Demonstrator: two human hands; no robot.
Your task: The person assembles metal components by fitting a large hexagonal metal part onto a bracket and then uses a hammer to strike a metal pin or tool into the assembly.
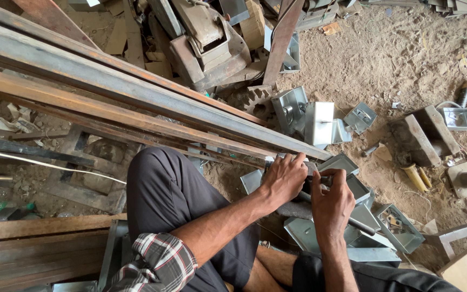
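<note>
The left hand (283, 179) presses flat, fingers spread, on a grey metal piece (298, 208) lying over a heap of galvanised sheet-metal boxes (360, 189) on the sandy floor (395, 59). The right hand (331, 205) has its fingers curled tight round a slim metal rod (360, 224). Long rusty steel bars (136, 103) hem the work in just behind. Open sand lies to the right. One open box (401, 227) holds small metal fittings.
</note>
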